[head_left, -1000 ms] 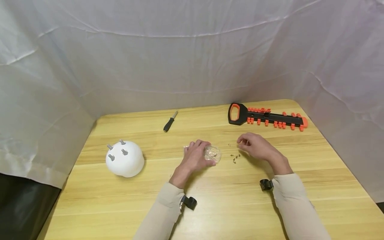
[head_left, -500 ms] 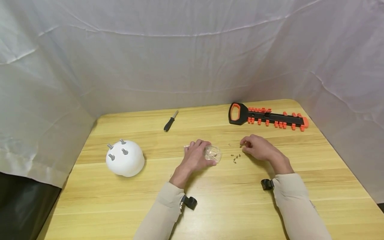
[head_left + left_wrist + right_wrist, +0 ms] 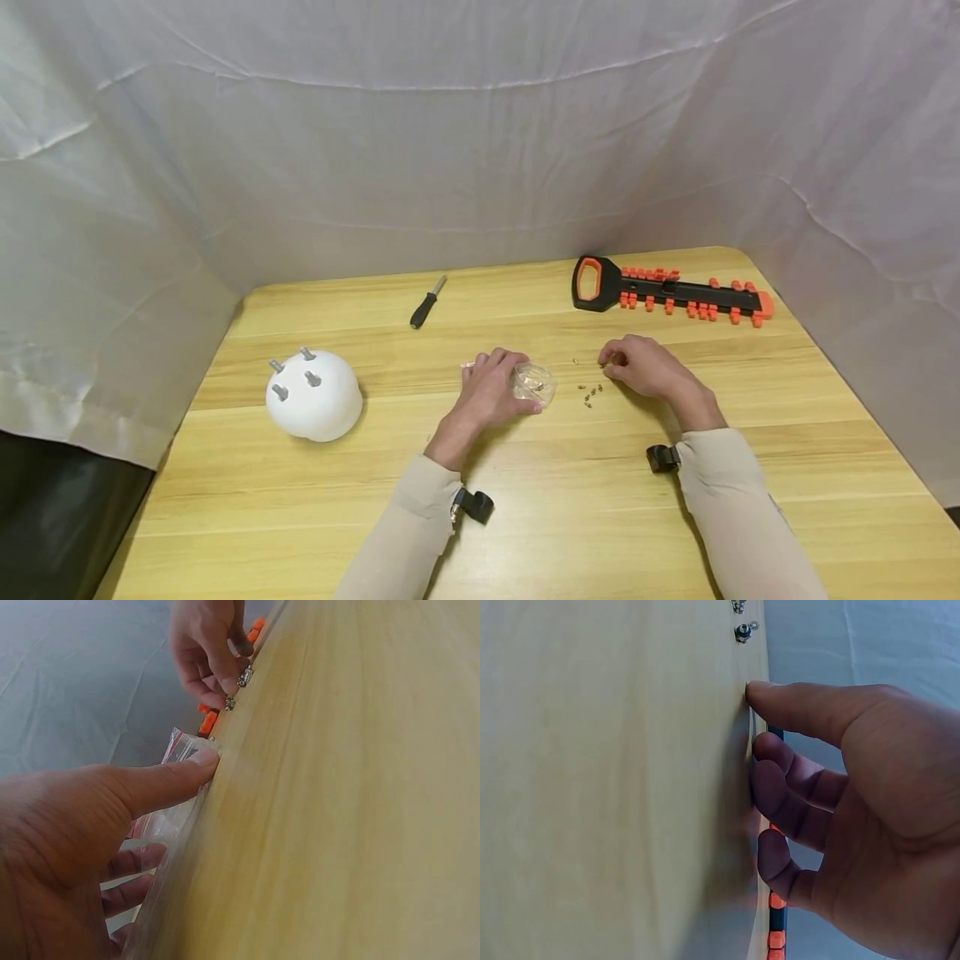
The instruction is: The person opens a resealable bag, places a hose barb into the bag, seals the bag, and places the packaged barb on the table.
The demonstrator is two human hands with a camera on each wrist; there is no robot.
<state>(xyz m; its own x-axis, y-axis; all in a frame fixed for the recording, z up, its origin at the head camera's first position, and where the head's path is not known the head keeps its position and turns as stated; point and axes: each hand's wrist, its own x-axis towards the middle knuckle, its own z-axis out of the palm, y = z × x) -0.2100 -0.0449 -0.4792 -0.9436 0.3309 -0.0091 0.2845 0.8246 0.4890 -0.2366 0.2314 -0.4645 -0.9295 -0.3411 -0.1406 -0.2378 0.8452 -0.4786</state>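
Thumb and fingers of my left hand (image 3: 491,390) (image 3: 82,817) grip a clear plastic bag (image 3: 534,384) (image 3: 176,810) on the table, with small brass-coloured pieces inside. To its right, several small metal pieces (image 3: 588,397) (image 3: 742,632) lie loose on the wood. My right hand (image 3: 648,367) (image 3: 870,787) is low over the table just beyond them, fingers bent and thumb apart from them. A tiny piece (image 3: 602,364) shows at its fingertips in the head view; the right wrist view shows nothing between thumb and fingers.
A white rounded object (image 3: 318,404) with several grey pegs on top stands at the left. A black-handled screwdriver (image 3: 425,309) lies at the back middle. A black tool with orange clips (image 3: 690,293) lies at the back right, before a grey curtain (image 3: 480,150).
My right hand has shifted slightly to the right, and a tiny metal piece now shows at its fingertips. My left hand stays on the bag.
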